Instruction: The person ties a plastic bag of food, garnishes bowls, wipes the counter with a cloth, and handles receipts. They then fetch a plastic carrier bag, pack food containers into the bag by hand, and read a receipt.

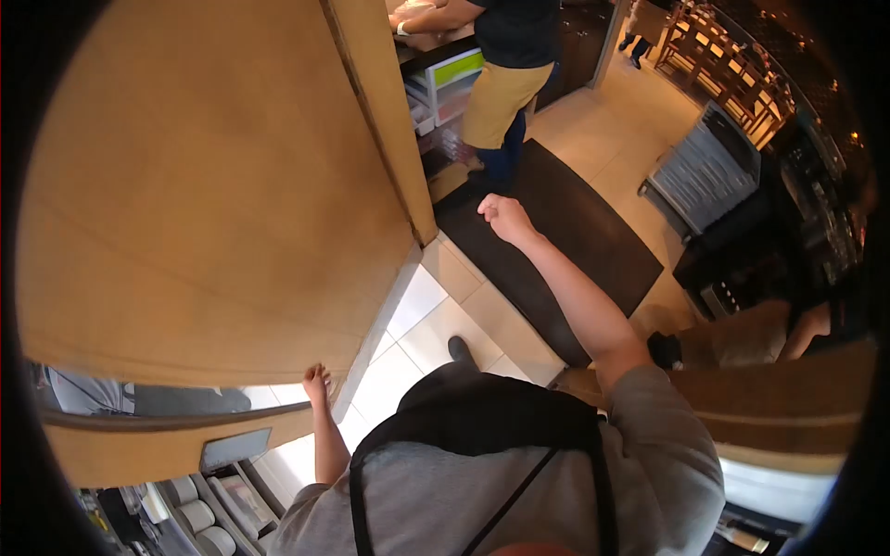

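Observation:
My right hand [506,219] is stretched forward above a dark floor mat [593,250], its fingers curled into a loose fist with nothing visible in them. My left hand [317,382] hangs lower, close to the bottom edge of a large wooden door or panel [213,195]. Its fingers are curled in as well, and no object shows in them. Whether it touches the panel I cannot tell. A black apron [491,408] covers my front, and one dark shoe [460,350] shows on the pale tiles [417,301].
Ahead, a person in a mustard apron [508,102] stands at a counter with drawers [454,83]. A grey slatted rack [709,171] stands to the right; nearer, another person's arm [808,332] shows. Wooden chairs [718,65] are farther back. Containers [199,514] lie lower left.

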{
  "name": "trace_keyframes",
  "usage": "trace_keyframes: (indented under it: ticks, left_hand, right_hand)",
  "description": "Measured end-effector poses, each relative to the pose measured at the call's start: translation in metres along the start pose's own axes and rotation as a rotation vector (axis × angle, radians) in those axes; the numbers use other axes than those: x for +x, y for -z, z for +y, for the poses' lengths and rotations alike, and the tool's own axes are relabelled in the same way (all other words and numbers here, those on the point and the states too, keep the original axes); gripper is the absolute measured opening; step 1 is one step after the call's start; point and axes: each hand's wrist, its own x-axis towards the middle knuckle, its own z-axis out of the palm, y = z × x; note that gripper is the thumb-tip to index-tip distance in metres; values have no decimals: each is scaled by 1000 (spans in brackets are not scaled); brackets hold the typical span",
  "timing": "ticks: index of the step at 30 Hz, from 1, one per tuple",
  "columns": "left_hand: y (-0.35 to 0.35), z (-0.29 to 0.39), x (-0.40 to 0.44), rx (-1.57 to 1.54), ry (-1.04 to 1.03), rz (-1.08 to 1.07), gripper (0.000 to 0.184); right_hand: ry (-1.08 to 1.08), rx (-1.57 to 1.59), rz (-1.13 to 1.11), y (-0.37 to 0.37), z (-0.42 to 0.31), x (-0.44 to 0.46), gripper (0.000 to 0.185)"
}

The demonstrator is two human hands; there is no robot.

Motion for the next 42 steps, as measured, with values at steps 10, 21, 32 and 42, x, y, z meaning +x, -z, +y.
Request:
trace_keyframes:
  ticks: [10,21,32,42]
  left_hand:
    - [-204,390,-20,503,-1524,631,40]
    - [-235,446,77,971,-1381,1579,53]
    - [-244,450,86,1045,-1263,1621,62]
    - [-210,419,82,757,-925,1691,58]
  right_hand:
    - [-248,-246,-37,-40,150,260,23]
    - [-215,-166,3,-206,358,545,26]
    - [-1030,998,283,-274,462,630,14]
    - [-1036,1430,440,-292,519,675,46]
